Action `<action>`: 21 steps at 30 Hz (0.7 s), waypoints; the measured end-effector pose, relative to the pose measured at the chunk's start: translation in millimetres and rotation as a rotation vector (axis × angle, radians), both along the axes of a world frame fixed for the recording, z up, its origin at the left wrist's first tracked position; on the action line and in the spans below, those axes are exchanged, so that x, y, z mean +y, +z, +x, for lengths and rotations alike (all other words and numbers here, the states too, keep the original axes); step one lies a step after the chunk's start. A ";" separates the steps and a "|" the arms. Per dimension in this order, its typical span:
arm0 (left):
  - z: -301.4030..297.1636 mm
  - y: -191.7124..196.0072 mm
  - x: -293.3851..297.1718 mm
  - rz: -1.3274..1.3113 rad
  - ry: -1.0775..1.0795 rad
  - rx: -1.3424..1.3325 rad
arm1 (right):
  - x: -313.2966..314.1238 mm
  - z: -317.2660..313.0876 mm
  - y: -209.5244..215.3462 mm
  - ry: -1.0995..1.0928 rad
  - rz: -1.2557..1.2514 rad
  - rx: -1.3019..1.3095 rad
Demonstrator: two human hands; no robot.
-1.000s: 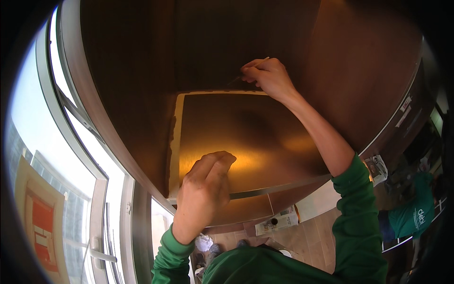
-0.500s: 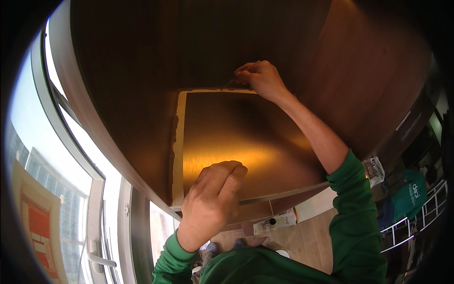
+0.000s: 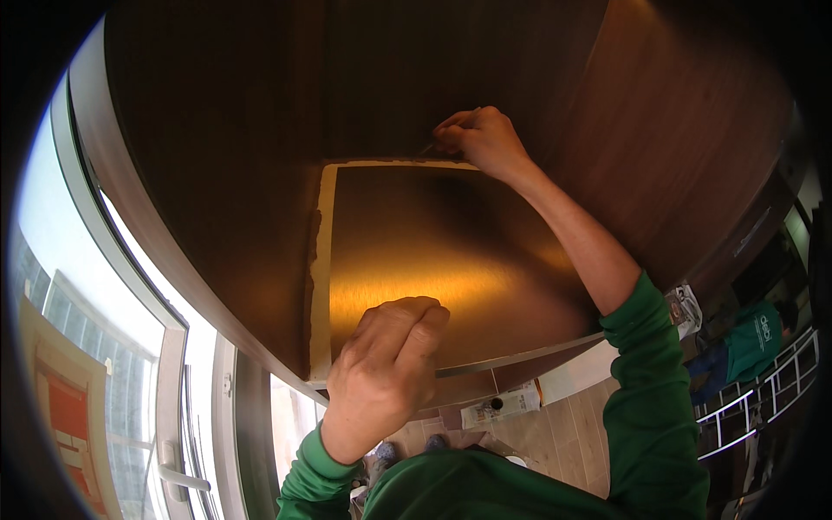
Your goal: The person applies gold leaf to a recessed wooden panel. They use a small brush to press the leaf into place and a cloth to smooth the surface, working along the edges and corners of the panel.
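pale border (image 3: 321, 277) along the left and back edges of the brown shelf (image 3: 468, 243) looks mostly dark-rimmed, the back-right stretch perhaps unfinished, as the right hand (image 3: 487, 143) pinches a thin tool (image 3: 426, 149) there and the left hand (image 3: 386, 364) curls above the shelf's front, contents unclear.

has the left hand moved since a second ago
Yes: the left hand sits slightly farther right, judged against the pale strip along the panel's left side.
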State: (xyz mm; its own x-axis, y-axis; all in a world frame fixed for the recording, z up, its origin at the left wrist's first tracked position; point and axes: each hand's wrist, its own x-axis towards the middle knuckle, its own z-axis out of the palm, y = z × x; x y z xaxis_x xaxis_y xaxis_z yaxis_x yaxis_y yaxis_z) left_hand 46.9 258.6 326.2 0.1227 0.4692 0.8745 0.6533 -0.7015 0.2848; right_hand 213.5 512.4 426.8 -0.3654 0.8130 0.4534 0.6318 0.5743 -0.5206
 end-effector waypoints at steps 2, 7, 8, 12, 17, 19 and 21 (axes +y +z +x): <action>0.4 -0.3 0.3 0.001 0.000 -0.001 | 0.7 1.2 0.1 0.006 0.016 -0.005; 0.3 -0.3 0.6 0.002 0.005 -0.001 | -1.6 -8.8 -0.5 0.029 0.035 0.015; 0.2 0.2 0.4 0.000 0.005 -0.002 | -1.9 -11.4 -0.8 0.027 0.022 0.015; 0.4 1.4 -0.8 -0.017 0.001 -0.008 | -1.8 -17.3 -1.7 0.037 -0.004 0.019; 0.9 3.0 -2.0 -0.028 0.001 -0.016 | 1.4 -21.6 -1.8 0.071 0.029 0.020; 1.4 5.2 -2.3 -0.037 0.000 -0.035 | 3.6 -23.7 -3.2 0.095 0.036 0.029; 0.1 3.2 -1.0 -0.021 -0.009 -0.013 | 4.9 -26.8 -5.5 0.102 0.044 0.064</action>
State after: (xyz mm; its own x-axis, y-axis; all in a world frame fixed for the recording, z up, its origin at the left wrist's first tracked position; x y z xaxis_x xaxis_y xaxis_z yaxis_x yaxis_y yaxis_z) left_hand 46.9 257.6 329.4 0.1156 0.4863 0.8661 0.6427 -0.7014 0.3080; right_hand 186.7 517.3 421.3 -0.4140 0.7519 0.5132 0.5351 0.6571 -0.5310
